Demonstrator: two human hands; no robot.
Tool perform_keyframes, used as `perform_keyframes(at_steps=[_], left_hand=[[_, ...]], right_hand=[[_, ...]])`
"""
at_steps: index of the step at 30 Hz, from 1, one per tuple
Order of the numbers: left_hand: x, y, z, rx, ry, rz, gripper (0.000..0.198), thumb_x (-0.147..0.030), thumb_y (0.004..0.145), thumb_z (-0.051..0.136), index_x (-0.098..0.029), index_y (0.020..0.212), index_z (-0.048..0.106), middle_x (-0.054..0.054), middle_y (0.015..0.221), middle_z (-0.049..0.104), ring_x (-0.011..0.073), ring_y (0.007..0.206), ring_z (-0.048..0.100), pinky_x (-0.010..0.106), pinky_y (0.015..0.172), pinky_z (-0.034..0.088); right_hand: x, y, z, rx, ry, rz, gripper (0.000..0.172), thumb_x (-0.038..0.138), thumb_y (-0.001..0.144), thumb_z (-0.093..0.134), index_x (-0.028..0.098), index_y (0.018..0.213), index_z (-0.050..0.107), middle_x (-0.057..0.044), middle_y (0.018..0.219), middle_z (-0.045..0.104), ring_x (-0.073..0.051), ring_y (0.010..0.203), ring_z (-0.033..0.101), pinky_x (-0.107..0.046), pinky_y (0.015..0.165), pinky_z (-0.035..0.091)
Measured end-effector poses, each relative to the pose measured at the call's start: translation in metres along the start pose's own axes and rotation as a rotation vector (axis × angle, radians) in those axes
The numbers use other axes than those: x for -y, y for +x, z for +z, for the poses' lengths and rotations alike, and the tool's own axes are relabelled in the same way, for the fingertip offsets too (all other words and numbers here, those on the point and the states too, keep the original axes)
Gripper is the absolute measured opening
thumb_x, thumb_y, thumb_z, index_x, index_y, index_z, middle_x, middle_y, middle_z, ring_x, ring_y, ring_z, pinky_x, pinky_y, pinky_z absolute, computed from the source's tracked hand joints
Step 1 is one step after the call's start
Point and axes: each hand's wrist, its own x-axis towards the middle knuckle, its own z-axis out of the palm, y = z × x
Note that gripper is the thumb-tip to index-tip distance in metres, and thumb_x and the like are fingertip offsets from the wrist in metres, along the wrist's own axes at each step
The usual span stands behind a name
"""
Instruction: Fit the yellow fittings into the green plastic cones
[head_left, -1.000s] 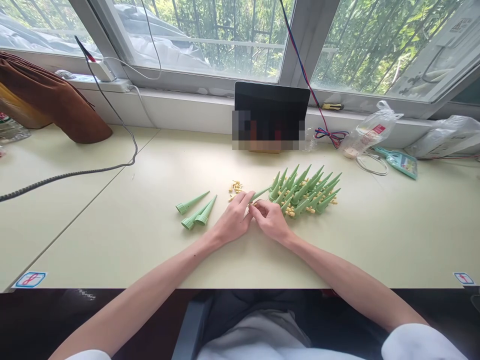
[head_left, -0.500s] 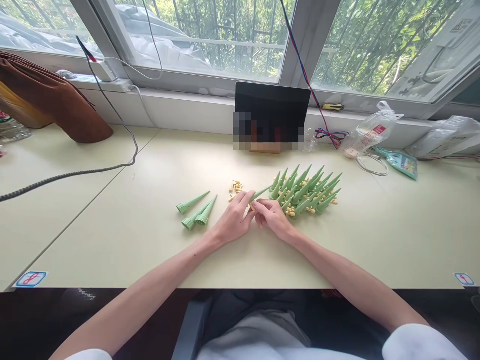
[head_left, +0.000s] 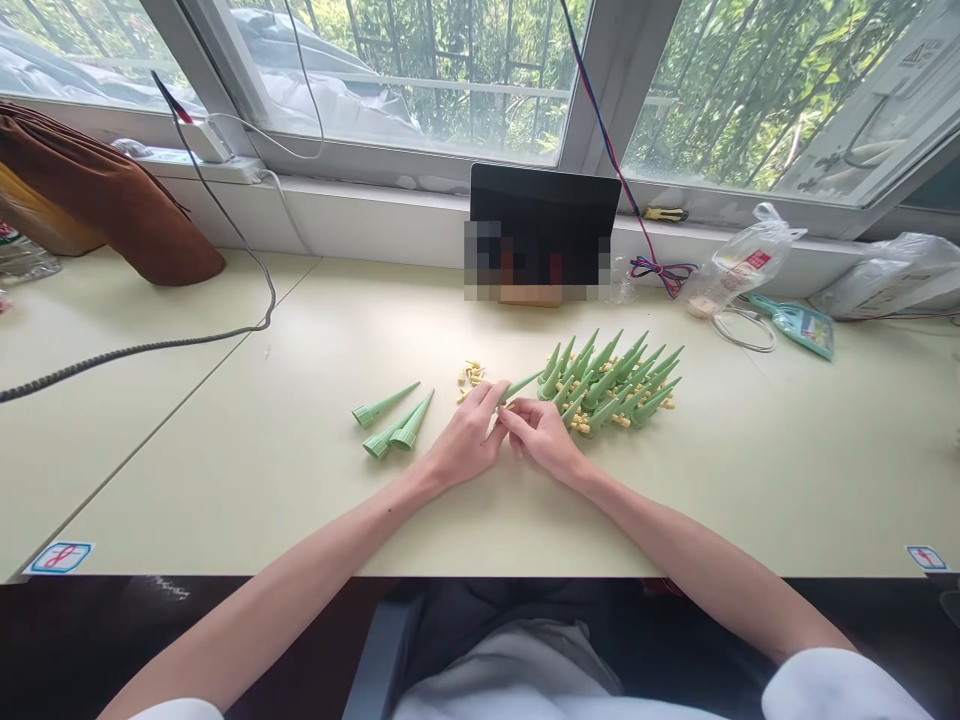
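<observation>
My left hand [head_left: 469, 440] and my right hand [head_left: 541, 438] meet at the middle of the pale green table [head_left: 225, 470]. Between their fingertips is a green cone-shaped spike [head_left: 521, 386], its tip pointing up and to the right. My left hand grips its wide end. My right hand pinches at the same end; whether a small yellow piece is in those fingers cannot be told. A pile of green spikes with yellow parts [head_left: 611, 385] lies just right of my hands. Loose yellow pieces [head_left: 470, 376] lie beyond my left hand. Three bare green spikes [head_left: 391, 418] lie to the left.
A dark tablet [head_left: 544, 235] leans against the window sill behind the pile. A black cable [head_left: 150, 348] runs across the left side. A brown bag [head_left: 112, 205] sits far left. Plastic bags [head_left: 739, 262] and a teal item [head_left: 799, 322] lie at the back right.
My hands have hardly shifted. My right-hand fingers have moved slightly at the spike's wide end.
</observation>
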Motion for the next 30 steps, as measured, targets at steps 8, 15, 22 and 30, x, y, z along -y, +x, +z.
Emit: perform_keyframes(at_steps=[8,15,22,30], left_hand=[[0.0019,-0.0009,0.0015,0.027,0.051,0.023,0.054,-0.005,0.088,0.046,-0.021,0.139,0.039,0.013,0.115,0.056,0.0252,0.107,0.056,0.041,0.091,0.050],[0.0002,-0.0002,0.0010,0.022,0.032,0.000,0.048,-0.009,0.091,0.046,-0.021,0.137,0.040,0.012,0.114,0.056,0.0244,0.106,0.057,0.040,0.092,0.050],[0.0018,-0.0009,0.0016,0.024,0.012,-0.007,0.046,-0.012,0.092,0.048,-0.021,0.136,0.041,0.012,0.115,0.056,0.0241,0.106,0.057,0.039,0.091,0.050],[-0.0009,0.0008,0.0014,0.006,-0.003,-0.024,0.046,-0.013,0.092,0.049,-0.019,0.137,0.039,0.013,0.119,0.055,0.0248,0.109,0.057,0.039,0.092,0.050]], right_hand=[[-0.0050,-0.0029,0.0034,-0.090,-0.166,-0.090,0.036,0.047,0.090,0.057,0.018,0.069,0.056,0.001,0.058,0.050,-0.011,0.048,0.044,-0.026,0.045,0.033],[-0.0036,-0.0030,0.0024,-0.083,-0.150,-0.060,0.038,0.049,0.092,0.054,0.018,0.070,0.057,0.003,0.050,0.047,-0.011,0.045,0.042,-0.026,0.044,0.032],[-0.0006,0.0003,-0.0030,0.001,0.025,0.017,0.041,0.049,0.092,0.056,0.017,0.067,0.058,0.004,0.044,0.049,-0.009,0.040,0.042,-0.024,0.043,0.032],[-0.0034,0.0047,-0.0042,0.080,0.339,0.101,0.034,0.043,0.089,0.060,0.017,0.068,0.057,0.003,0.049,0.052,-0.008,0.037,0.042,-0.021,0.036,0.025]])
